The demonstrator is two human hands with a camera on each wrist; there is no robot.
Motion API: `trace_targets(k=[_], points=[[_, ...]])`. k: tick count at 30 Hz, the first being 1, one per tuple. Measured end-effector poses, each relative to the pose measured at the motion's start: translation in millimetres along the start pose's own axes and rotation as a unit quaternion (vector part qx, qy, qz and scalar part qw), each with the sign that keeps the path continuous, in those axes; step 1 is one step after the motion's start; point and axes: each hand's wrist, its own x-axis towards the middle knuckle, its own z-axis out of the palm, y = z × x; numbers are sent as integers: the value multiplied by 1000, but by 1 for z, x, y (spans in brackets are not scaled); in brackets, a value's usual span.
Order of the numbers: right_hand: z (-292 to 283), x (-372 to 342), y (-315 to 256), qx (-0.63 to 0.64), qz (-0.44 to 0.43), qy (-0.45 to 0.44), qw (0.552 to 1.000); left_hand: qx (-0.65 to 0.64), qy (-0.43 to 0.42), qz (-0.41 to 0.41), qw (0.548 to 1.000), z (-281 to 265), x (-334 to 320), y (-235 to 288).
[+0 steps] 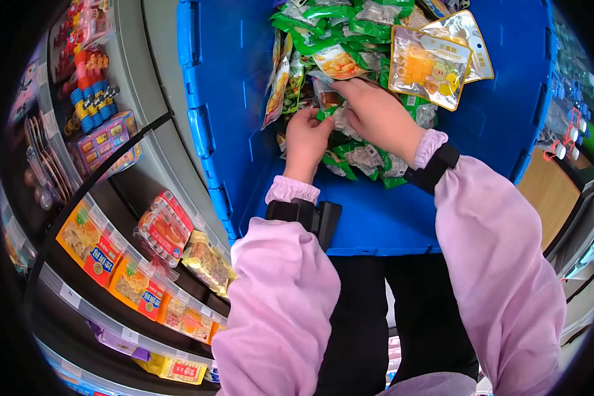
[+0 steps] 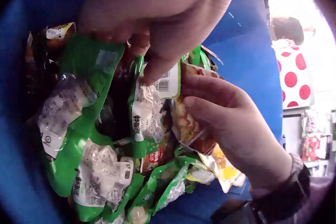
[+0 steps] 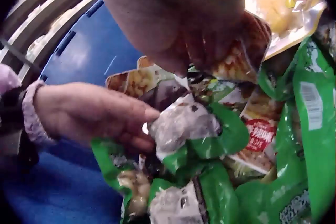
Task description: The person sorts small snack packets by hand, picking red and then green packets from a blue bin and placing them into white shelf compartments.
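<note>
Both hands reach into a blue crate among piled snack bags. My left hand pinches a green bag with a clear window by its edge; the right wrist view shows that bag at its fingertips. Close beside it, my right hand has its thumb and fingers on a brown picture-printed packet, gripping it by one side. In the right wrist view this packet sticks out past the fingers. More green bags lie just below the hands.
The blue crate's wall rises around the pile. Gold-edged silver pouches lie on top at the right. Along the left run store shelves with orange snack packs, a red-lidded pack and toy boxes.
</note>
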Motion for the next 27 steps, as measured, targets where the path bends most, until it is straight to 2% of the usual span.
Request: trace_targets(k=[4,6,7,11,14,15,18,19,20,22,25,27], points=[[1,9,26,-9,-83,88,993,-84,2,7,996,7,2,9],[-13,12,36,61,-9,33,998,-101,-8,4,995,11,3,12],[-9,18,43,122,-26,64,990,-96,-7,20,995,14,6,9],[-15,13,33,44,-32,18,998,49,24,41,998,9,10,-7],[-19,7,14,42,18,-22,999,147,-11,44,988,-6,9,-9],[-13,2,12,53,-14,-6,999,192,-29,53,980,-14,6,-7],[2,-9,-10,3,-85,20,996,268,93,109,953,-26,1,-12],[7,-11,-23,6,-71,7,997,283,90,68,952,-30,4,-15],[13,-11,-32,-10,-66,-9,998,277,106,72,952,-31,7,-18],[31,-7,-35,-37,-146,26,988,265,136,81,951,-31,11,-22],[50,3,-26,-164,-178,22,970,203,180,104,957,-31,23,-36],[55,8,-15,-240,-199,3,950,91,155,14,984,-29,26,-40]])
